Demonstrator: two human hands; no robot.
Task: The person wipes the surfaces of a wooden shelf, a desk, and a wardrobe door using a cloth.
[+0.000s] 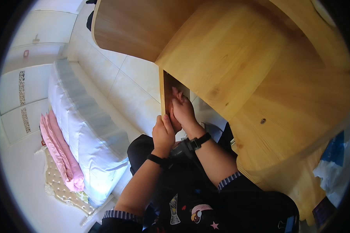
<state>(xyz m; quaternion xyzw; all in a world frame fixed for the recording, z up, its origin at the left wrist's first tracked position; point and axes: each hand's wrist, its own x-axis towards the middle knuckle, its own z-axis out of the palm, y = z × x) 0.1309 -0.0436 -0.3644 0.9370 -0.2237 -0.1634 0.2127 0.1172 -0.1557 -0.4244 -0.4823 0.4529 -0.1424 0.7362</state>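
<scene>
Just left of the wooden surface (225, 70), your left hand (163, 134) curls closed on the pulled-out drawer (162, 91), while your right hand (183, 112) pinches a pink cloth (177, 93) in that drawer. Farther left of the surface are pale floor tiles (134, 79), then a white-covered bed (77, 120) with pink bedding (61, 151).

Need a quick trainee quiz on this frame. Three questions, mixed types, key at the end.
1. Which hand holds the pink item at the open drawer? A) left B) right
2. True or false: both wrists wear black bands.
3. Fill in: the folded pink bedding lies on the ____.

Key:
1. B, the right hand
2. True
3. bed
</scene>
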